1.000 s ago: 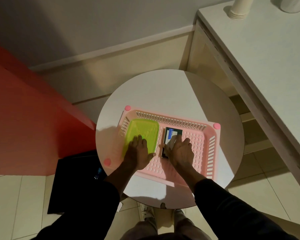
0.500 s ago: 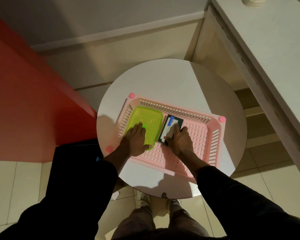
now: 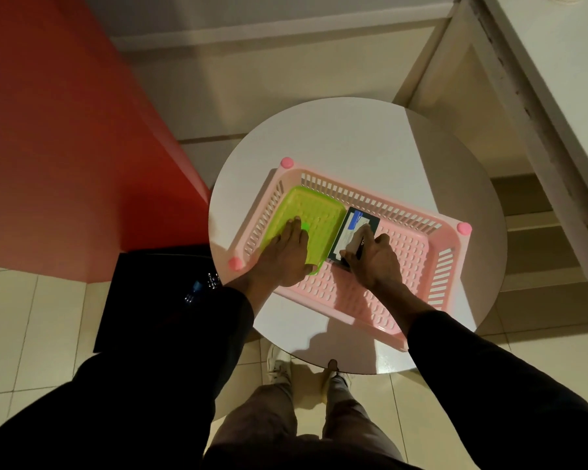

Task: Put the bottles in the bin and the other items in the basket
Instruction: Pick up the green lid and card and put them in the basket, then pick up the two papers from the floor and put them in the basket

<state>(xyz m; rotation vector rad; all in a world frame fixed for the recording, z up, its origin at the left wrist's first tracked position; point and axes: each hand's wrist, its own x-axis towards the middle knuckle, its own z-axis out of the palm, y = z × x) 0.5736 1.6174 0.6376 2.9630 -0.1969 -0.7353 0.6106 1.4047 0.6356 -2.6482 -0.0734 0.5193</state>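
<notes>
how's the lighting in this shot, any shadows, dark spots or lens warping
Head view: dim, warm light; a hard diagonal shadow crosses the round table, and the basket casts another toward the person. The black bin is nearly lost in darkness, with only glints of bottles showing. Wide-angle distortion bends the desk edge. Both hands look sharp.

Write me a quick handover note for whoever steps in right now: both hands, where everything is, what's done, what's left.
Left hand: lying flat on the green lid, inside the pink basket.
Right hand: closed on a small pale item, pressed onto the dark card packet beside the lid.
Basket sits on the round white table; the rest of the tabletop holds nothing loose.
Black bin stands on the floor to the left; a bottle shows inside.
Done: bottles appear binned, the other items are in the basket.
Left: release both items and withdraw the hands.
</notes>
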